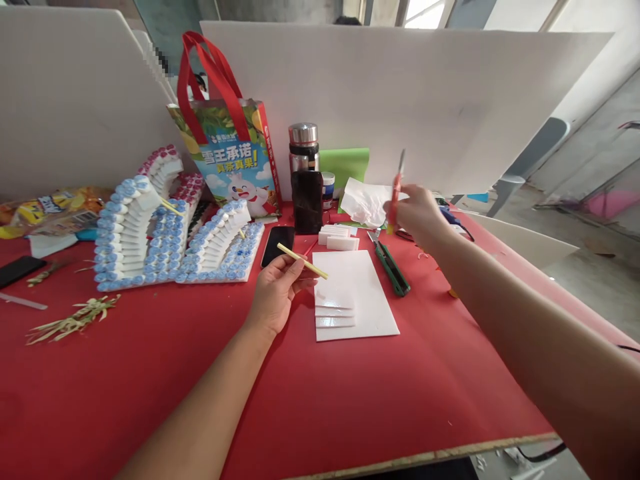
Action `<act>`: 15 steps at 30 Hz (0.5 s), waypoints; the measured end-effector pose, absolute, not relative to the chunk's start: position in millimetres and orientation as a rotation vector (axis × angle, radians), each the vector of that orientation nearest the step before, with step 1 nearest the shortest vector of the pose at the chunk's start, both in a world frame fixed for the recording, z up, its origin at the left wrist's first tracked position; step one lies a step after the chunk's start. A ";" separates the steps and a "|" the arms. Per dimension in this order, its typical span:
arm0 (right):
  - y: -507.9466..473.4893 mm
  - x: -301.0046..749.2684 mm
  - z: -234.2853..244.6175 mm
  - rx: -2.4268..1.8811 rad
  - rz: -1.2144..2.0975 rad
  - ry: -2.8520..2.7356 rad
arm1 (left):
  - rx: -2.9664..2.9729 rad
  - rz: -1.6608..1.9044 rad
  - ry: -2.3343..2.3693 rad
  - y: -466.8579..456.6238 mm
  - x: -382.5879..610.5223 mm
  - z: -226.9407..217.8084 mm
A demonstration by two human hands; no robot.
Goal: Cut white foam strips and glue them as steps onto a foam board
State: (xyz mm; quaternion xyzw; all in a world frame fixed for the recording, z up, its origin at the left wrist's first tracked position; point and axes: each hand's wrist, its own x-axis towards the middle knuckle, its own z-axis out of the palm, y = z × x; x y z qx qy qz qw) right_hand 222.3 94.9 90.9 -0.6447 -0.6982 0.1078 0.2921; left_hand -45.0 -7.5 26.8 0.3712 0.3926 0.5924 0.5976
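Between the thumb and fingers of my left hand (281,288) is a thin pale-yellow stick (303,261), slanting over a white foam board (373,303). Stacked white foam steps (335,309) sit at the board's left side. My right hand (419,212), raised beyond the board, is closed on blurred red-handled scissors (395,200) with the blade end upward. Below that hand, a green utility knife (393,267) lies along the board's right edge. Small white foam blocks (340,237) are just behind the board.
Blue-and-white foam models (145,233) stand left, beside a shopping bag (235,160) with red handles. A steel thermos (303,143), a dark upright case (307,203), a phone (277,245) and crumpled white paper (367,202) are at the back. Dried stems (75,319) lie left on the red table (380,407).
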 end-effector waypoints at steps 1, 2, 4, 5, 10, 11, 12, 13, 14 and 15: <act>74.0 222.4 89.3 -1.565 0.427 -1.713 | 0.868 1.366 0.904 -8.2 -44.6 28.3; 53.4 221.8 87.5 -1.413 0.550 -1.619 | 0.882 1.353 0.895 -9.1 -44.0 29.8; 18.0 219.2 83.3 -1.189 0.728 -1.566 | 0.917 1.330 0.877 -11.3 -42.3 32.5; 5.0 217.7 80.4 -1.149 0.766 -1.558 | 0.932 1.324 0.872 -12.4 -41.3 33.4; -13.6 218.3 56.3 -1.245 0.753 -1.825 | 0.968 1.358 0.882 -14.7 -38.2 32.1; -12.4 219.7 51.3 -1.268 0.702 -1.930 | 0.979 1.366 0.882 -14.6 -38.4 31.2; -11.1 220.9 47.1 -1.280 0.651 -2.029 | 0.988 1.374 0.883 -14.4 -38.7 30.5; -10.1 221.7 43.8 -1.274 0.604 -2.105 | 0.995 1.380 0.885 -14.2 -39.2 30.1; -9.6 221.9 41.6 -1.248 0.567 -2.156 | 1.000 1.385 0.888 -14.2 -39.6 30.1; -9.6 221.5 40.4 -1.212 0.543 -2.189 | 1.002 1.389 0.891 -14.2 -40.0 30.5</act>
